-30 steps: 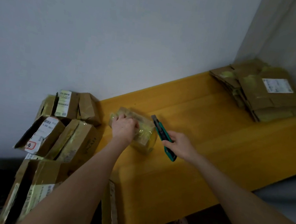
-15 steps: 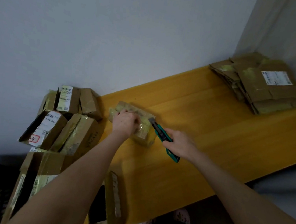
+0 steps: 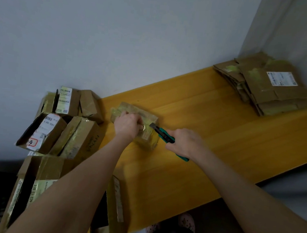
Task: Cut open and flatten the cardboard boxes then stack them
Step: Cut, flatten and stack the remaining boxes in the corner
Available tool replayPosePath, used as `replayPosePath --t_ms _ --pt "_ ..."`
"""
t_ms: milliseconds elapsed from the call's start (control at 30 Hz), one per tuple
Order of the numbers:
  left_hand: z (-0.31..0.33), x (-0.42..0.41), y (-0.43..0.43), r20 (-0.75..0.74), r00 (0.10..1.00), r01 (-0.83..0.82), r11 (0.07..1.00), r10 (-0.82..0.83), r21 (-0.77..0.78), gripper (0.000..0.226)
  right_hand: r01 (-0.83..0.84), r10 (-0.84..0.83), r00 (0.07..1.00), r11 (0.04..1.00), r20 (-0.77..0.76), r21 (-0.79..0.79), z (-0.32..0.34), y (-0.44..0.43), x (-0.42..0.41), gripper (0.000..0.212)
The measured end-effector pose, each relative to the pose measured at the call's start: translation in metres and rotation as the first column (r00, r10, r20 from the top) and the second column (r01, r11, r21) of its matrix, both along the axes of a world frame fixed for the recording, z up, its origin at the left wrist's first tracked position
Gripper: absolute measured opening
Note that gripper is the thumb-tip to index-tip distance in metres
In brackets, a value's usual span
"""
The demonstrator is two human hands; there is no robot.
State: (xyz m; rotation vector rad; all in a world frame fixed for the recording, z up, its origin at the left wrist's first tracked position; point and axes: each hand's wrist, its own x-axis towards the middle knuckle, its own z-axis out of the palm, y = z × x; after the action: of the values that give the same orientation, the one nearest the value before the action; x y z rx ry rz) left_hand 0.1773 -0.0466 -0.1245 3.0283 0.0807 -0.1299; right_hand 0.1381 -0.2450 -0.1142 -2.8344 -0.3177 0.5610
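Yellow tabletop (image 3: 223, 133), left edge: left hand (image 3: 127, 126) tight on a taped box (image 3: 147, 139), right hand (image 3: 184, 142) around a green knife (image 3: 163, 134).

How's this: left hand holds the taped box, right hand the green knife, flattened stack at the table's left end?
Head view: flattened stack sits at the table's right end, not left. Left hand on taped box, right hand on green knife: correct.

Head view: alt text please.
A person's left hand holds a small taped cardboard box on a yellow table while the right hand holds a green utility knife at its top. More boxes pile up at left; a flattened stack lies far right.
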Motion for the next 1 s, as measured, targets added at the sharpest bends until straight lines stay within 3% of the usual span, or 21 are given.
replayPosePath --t_ms 167,333,467,600,767,900,933,1000 --pt "-0.006 -0.002 0.004 -0.027 0.997 -0.073 0.997 0.072 -0.035 0.006 -0.010 0.011 1.000 1.000 -0.023 0.021 -0.003 -0.001 -0.006 0.053" --pt "-0.002 -0.003 -0.008 0.048 0.993 -0.097 0.986 0.104 -0.137 0.004 0.048 -0.049 0.998 0.999 -0.030 -0.017 -0.004 0.003 -0.001 0.045" --pt "0.009 0.005 -0.003 0.018 0.995 -0.090 0.989 0.093 -0.118 0.007 0.165 -0.140 0.982 0.962 -0.129 0.216 -0.011 0.004 0.001 0.046" --pt "0.010 0.009 0.003 0.022 0.998 -0.046 0.978 0.051 -0.205 0.005 0.384 -0.309 0.923 0.746 -0.229 0.543 -0.022 0.003 0.004 0.041" --pt "0.014 0.002 0.005 0.104 0.993 -0.027 0.948 0.063 -0.316 0.032 0.558 -0.516 0.805 0.489 -0.293 0.670 -0.042 0.023 0.002 0.037" --pt "0.007 -0.005 0.008 0.081 0.979 -0.146 0.923 0.186 -0.357 0.032 0.632 -0.590 0.691 0.214 -0.417 0.744 -0.056 0.042 -0.002 0.026" --pt "0.003 -0.008 0.011 0.051 0.974 -0.188 0.909 0.222 -0.371 0.029 0.643 -0.598 0.676 0.191 -0.431 0.742 -0.058 0.044 0.000 0.026" --pt "-0.003 -0.016 0.016 0.030 0.952 -0.263 0.861 0.306 -0.434 0.023 0.653 -0.587 0.703 0.309 -0.402 0.692 -0.065 0.044 0.007 0.026"
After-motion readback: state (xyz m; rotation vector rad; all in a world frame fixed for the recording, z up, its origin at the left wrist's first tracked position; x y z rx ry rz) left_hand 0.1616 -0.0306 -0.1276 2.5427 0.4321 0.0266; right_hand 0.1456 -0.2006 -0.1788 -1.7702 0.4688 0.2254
